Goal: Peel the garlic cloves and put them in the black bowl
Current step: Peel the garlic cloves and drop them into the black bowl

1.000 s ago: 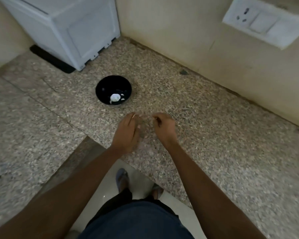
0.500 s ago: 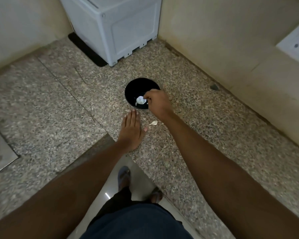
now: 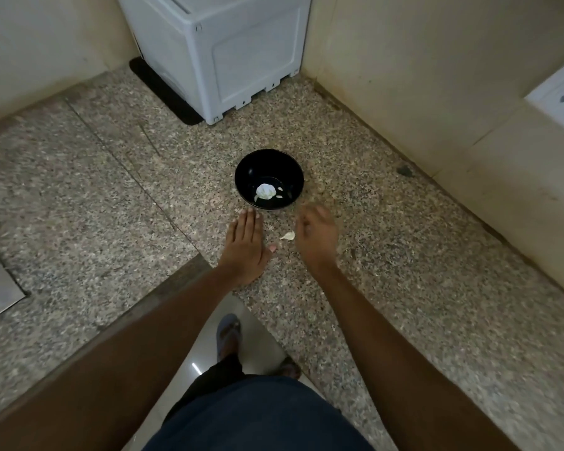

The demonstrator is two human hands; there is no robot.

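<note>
Black bowl [image 3: 269, 164] sits on the granite worktop [image 3: 404, 288], mid-scene, far side of both hands. Inside it: a white garlic piece [image 3: 266, 191] plus a few small pale bits, so at least some peeled garlic looks delivered. One pale scrap [image 3: 288, 236], clove or skin, can't tell, lies on the worktop between the hands, near side of the bowl.

Left hand [image 3: 245, 247] flat, palm down, fingers together, holding nothing. Right hand [image 3: 316, 237] is blurred, just right of the scrap; grip looks loosely curled, can't tell whether it holds anything.

No other unpeeled cloves in view, so my read: near the end, or that scrap is what's left.

Room: worktop edge runs close under the wrists. Wall well right, white appliance [image 3: 228, 50] far behind the bowl. Open surface all around.
</note>
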